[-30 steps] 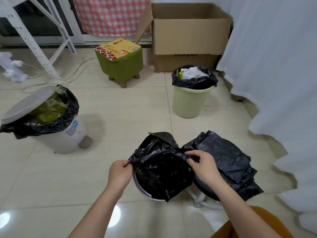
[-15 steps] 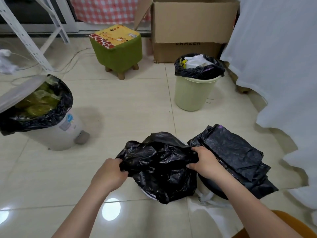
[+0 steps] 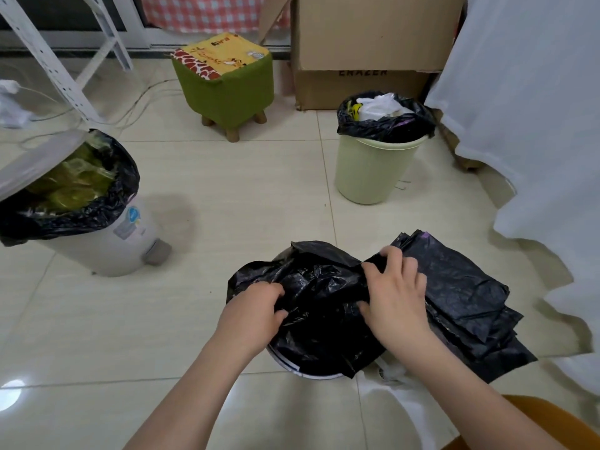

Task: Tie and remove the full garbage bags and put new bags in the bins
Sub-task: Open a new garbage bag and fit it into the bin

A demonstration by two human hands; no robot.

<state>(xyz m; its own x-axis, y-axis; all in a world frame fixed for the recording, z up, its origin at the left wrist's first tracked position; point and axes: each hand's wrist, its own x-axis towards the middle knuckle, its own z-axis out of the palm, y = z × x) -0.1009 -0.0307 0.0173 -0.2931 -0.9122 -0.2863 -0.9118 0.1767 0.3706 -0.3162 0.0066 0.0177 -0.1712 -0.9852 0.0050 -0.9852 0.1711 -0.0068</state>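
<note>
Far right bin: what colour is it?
Pale green bin, black liner; head view.

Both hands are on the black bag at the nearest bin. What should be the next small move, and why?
Probably draw the two gathered sides together over the middle to begin a knot. The left hand and the right hand each grip a side of the black bag, which sits in the white bin with its top bunched but not yet tied.
</note>
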